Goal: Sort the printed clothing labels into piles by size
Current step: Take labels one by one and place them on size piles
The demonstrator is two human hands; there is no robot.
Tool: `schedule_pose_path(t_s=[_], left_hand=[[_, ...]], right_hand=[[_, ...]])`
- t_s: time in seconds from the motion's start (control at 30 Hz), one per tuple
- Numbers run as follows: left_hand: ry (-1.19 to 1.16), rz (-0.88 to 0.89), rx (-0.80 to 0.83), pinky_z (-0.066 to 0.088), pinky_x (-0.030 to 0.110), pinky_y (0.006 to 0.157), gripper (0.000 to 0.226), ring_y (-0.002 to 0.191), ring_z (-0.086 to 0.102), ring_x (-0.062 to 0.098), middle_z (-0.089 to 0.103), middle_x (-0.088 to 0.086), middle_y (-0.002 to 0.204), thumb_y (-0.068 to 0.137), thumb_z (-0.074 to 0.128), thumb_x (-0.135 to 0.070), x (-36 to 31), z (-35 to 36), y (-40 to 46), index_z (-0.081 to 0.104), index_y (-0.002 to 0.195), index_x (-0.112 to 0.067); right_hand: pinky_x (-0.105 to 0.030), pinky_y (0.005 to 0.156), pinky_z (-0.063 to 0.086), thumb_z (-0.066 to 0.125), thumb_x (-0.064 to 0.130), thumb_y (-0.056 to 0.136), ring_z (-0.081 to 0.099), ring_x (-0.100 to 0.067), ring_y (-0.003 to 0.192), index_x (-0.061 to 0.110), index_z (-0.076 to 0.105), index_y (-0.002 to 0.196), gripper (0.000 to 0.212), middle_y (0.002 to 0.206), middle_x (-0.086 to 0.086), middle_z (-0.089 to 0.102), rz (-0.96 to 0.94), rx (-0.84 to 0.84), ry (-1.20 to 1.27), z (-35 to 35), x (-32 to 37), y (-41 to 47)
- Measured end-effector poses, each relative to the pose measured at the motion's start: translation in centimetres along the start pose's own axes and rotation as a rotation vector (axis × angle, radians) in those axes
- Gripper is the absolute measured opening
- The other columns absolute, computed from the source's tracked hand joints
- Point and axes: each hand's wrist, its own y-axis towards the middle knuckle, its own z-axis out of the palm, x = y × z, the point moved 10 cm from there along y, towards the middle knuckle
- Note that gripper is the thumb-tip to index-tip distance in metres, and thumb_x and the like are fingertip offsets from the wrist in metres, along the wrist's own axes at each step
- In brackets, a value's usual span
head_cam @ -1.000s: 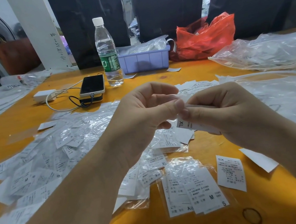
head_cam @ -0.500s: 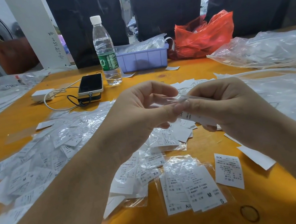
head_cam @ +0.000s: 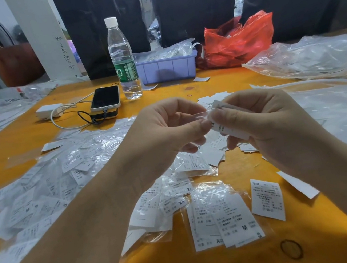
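Since the earlier frame, both hands have lifted slightly and the clear sleeve shows drawn out between them. Right hand pinches a small label stack; left hand pinches the sleeve. I judge the step as unbagging. Next: read the size, drop onto the matching pile on the table.

water bottle, phone, red bag

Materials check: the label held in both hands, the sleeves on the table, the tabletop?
Small white printed label: looks like matte paper or woven tape, holds a fold. Clear glossy sleeves: thin plastic film, crinkled with glare. Orange tabletop: smooth, faint sheen, probably painted or laminated board.
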Motion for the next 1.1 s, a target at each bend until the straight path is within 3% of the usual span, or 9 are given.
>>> schedule_pose_path(t_s=[0.1,0.2,0.4,0.63,1.1], left_hand=[[-0.053,-0.017,0.014,0.055,0.024,0.061,0.026,0.067,0.066,0.015,0.071,0.002,0.074,0.066,0.075,-0.024,0.1,0.1,0.0,0.069,0.089,-0.013],[-0.128,-0.033,0.024,0.055,0.025,0.06,0.025,0.066,0.066,0.016,0.071,0.006,0.077,0.064,0.074,-0.023,0.2,0.3,0.0,0.07,0.086,-0.012],[-0.142,-0.057,0.009,0.054,0.025,0.061,0.025,0.068,0.065,0.015,0.071,0.003,0.078,0.069,0.07,-0.03,0.4,0.2,0.0,0.069,0.088,-0.013],[-0.08,-0.087,-0.04,0.048,0.027,0.067,0.02,0.067,0.061,0.009,0.068,-0.004,0.073,0.071,0.066,-0.038,0.6,-0.3,0.0,0.069,0.078,-0.019],[0.113,0.018,-0.091,0.051,0.02,0.06,0.026,0.063,0.06,0.004,0.068,-0.008,0.067,0.072,0.065,-0.04,-0.2,-0.5,-0.1,0.07,0.086,-0.018]], right_hand=[[-0.028,0.056,0.052,0.069,0.028,0.073,0.062,-0.02,0.073,0.003,0.073,0.084,0.028,0.085,-0.017,0.069,0.004,-0.001,0.07,0.1,0.1,-0.1],[-0.028,0.055,0.053,0.069,0.028,0.072,0.062,-0.017,0.071,0.006,0.072,0.079,0.023,0.079,-0.01,0.067,0.028,0.007,0.152,0.1,0.0,-0.1],[-0.026,0.054,0.053,0.068,0.028,0.073,0.06,-0.016,0.068,0.001,0.071,0.083,0.029,0.077,-0.007,0.065,0.086,0.017,0.122,0.2,-0.4,-0.1],[-0.026,0.051,0.052,0.069,0.029,0.069,0.059,-0.017,0.06,0.009,0.072,0.076,0.021,0.07,-0.006,0.062,0.135,0.028,0.181,0.4,-0.7,-0.2],[-0.026,0.051,0.053,0.075,0.031,0.06,0.065,-0.02,0.062,0.007,0.074,0.074,0.028,0.075,-0.007,0.069,0.186,0.116,0.108,1.3,-1.2,-0.2]])
